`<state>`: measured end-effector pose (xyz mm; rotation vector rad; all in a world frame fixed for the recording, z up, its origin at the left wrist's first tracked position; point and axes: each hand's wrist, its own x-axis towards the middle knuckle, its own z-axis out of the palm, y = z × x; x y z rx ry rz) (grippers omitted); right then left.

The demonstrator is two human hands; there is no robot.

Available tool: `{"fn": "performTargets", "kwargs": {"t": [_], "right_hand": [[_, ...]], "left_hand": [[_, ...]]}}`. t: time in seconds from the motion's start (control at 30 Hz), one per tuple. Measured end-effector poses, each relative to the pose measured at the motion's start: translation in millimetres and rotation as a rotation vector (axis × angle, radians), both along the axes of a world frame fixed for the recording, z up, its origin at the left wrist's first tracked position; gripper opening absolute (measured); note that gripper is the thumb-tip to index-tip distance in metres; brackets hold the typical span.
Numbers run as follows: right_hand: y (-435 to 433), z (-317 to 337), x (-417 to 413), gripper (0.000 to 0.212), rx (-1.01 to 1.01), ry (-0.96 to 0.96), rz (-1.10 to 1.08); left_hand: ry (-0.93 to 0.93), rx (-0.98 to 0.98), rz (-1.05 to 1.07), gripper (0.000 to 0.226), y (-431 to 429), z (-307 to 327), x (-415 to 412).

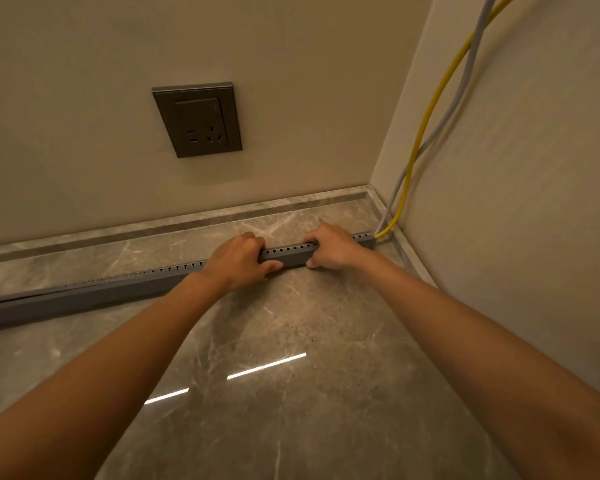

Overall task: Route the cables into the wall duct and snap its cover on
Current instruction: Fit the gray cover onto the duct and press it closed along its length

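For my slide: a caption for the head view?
Left hand and right hand grip the grey duct; yellow cable and grey cable enter it.

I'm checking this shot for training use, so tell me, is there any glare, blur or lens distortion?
Head view: dim, warm light; two bright glare streaks on the glossy stone floor; the wide-angle lens bends the grey duct slightly toward the left edge; the forearms near the bottom look slightly soft.

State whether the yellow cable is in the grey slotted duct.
In: the yellow cable enters the grey slotted plastic duct at its right end; the rest is hidden.
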<state>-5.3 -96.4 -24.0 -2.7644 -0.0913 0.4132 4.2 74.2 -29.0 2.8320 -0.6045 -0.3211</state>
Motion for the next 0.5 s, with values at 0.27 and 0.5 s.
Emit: {"fn": "performTargets", "kwargs": {"t": [0.27,0.5], "right_hand": [[12.8,-8.3,3.9,0.039,0.187,0.061,-0.022],[19.7,-10.4,0.5,0.03,0.155,-0.048,-0.008]], "left_hand": [[0.052,-0.071,0.037,0.036,15.8,-1.7,3.1],[0.037,-0.088,0.086,0.031,11.2,-2.2,4.6]]}}
